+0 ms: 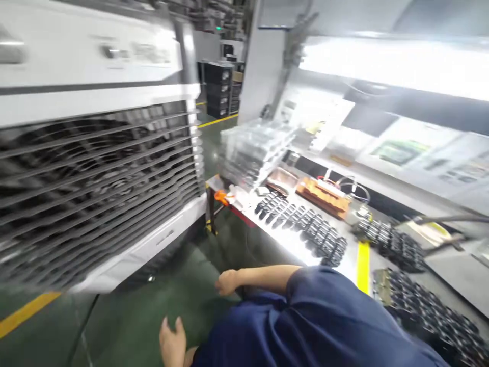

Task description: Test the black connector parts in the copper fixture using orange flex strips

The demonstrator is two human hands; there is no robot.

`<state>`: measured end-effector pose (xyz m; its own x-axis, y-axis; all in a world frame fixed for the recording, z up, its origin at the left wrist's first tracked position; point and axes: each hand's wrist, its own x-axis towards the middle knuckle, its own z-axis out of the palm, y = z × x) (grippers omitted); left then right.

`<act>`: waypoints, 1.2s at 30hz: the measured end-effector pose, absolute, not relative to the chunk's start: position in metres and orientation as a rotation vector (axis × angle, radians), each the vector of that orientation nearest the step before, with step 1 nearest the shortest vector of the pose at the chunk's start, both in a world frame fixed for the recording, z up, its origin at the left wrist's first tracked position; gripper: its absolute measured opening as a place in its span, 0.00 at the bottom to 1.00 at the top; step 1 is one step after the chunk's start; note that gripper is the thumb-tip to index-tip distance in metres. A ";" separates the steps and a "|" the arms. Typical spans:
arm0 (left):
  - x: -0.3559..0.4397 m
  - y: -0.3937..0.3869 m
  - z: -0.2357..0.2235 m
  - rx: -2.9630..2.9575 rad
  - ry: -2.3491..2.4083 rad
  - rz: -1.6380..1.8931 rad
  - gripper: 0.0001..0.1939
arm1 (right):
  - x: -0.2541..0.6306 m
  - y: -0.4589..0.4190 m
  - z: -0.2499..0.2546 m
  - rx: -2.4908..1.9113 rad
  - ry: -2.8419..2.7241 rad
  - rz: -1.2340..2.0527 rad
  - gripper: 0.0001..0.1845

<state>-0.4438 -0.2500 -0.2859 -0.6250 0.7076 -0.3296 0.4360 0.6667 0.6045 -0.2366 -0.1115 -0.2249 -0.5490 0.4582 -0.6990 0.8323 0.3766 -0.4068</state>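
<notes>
My left hand [172,342] hangs over the green floor at the bottom of the head view. Its thumb and fingers are apart and it holds nothing. My right hand [228,282] is beside my body near the front of the workbench [282,237]. Its fingers are curled in, and nothing shows in them. On the bench, close to my right arm, rows of dark ribbed metal parts [323,234] lie side by side. More such parts [431,306] are at the right, beyond a yellow stripe [363,267]. Neither hand touches the parts.
A large white fan cooler [171,227] with slats stands on the left. On the bench are an orange block [323,196], a clear plastic box [252,150] and an orange-handled item [220,197]. Papers [401,148] cover the back panel. Dark stacked crates [218,89] stand farther off.
</notes>
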 end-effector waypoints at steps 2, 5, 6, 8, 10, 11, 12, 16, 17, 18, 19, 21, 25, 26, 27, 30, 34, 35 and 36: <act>-0.377 -0.200 -0.288 1.103 2.149 0.681 0.33 | -0.182 -0.098 -0.211 1.142 2.140 -1.088 0.18; -0.300 -0.128 -0.283 1.420 1.874 0.676 0.32 | -0.102 -0.077 -0.187 1.291 2.158 -1.183 0.21; -0.280 -0.107 -0.280 1.499 1.804 0.678 0.30 | -0.077 -0.070 -0.180 1.376 2.169 -1.224 0.22; -0.244 -0.068 -0.273 1.649 1.680 0.683 0.27 | -0.029 -0.058 -0.170 1.549 2.167 -1.283 0.23; -0.210 -0.032 -0.265 1.794 1.565 0.667 0.23 | 0.015 -0.048 -0.164 1.715 2.142 -1.324 0.24; -0.191 -0.015 -0.260 1.869 1.505 0.648 0.22 | 0.036 -0.043 -0.162 1.808 2.129 -1.361 0.23; -0.172 0.004 -0.255 1.945 1.438 0.627 0.21 | 0.056 -0.038 -0.159 1.906 2.118 -1.407 0.22; -0.081 0.086 -0.233 2.220 1.150 0.610 0.21 | 0.138 -0.001 -0.142 2.354 2.015 -1.376 0.19; -0.056 0.108 -0.227 2.270 1.086 0.622 0.21 | 0.159 0.014 -0.137 2.465 1.954 -1.265 0.19; -0.031 0.130 -0.222 2.317 1.029 0.629 0.21 | 0.181 0.032 -0.132 2.557 1.885 -1.141 0.19; -0.006 0.151 -0.216 2.361 0.984 0.626 0.20 | 0.204 0.052 -0.127 2.630 1.813 -1.025 0.20; 0.039 0.189 -0.207 2.455 0.936 0.561 0.22 | 0.247 0.099 -0.121 2.717 1.690 -0.854 0.21; 0.103 0.240 -0.198 2.682 0.833 0.208 0.29 | 0.322 0.207 -0.130 2.779 1.477 -0.683 0.23; 0.112 0.248 -0.199 2.720 0.797 0.107 0.30 | 0.338 0.233 -0.137 2.775 1.427 -0.661 0.24; 0.118 0.254 -0.201 2.741 0.763 0.026 0.31 | 0.352 0.257 -0.146 2.763 1.383 -0.648 0.26; 0.122 0.265 -0.219 2.728 0.721 -0.014 0.29 | 0.390 0.317 -0.177 2.700 1.280 -0.660 0.37; 0.112 0.267 -0.252 2.597 0.707 0.218 0.27 | 0.431 0.364 -0.217 2.629 1.200 -0.713 0.46; 0.110 0.266 -0.259 2.548 0.704 0.270 0.26 | 0.438 0.370 -0.225 2.612 1.191 -0.729 0.47; 0.107 0.266 -0.263 2.497 0.700 0.312 0.24 | 0.444 0.374 -0.233 2.593 1.185 -0.747 0.48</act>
<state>0.1074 0.2656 -0.2633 0.8395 0.5378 0.0773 0.4173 -0.7293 0.5422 0.4444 0.3738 -0.2333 0.5523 0.6522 -0.5193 0.7499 -0.6608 -0.0324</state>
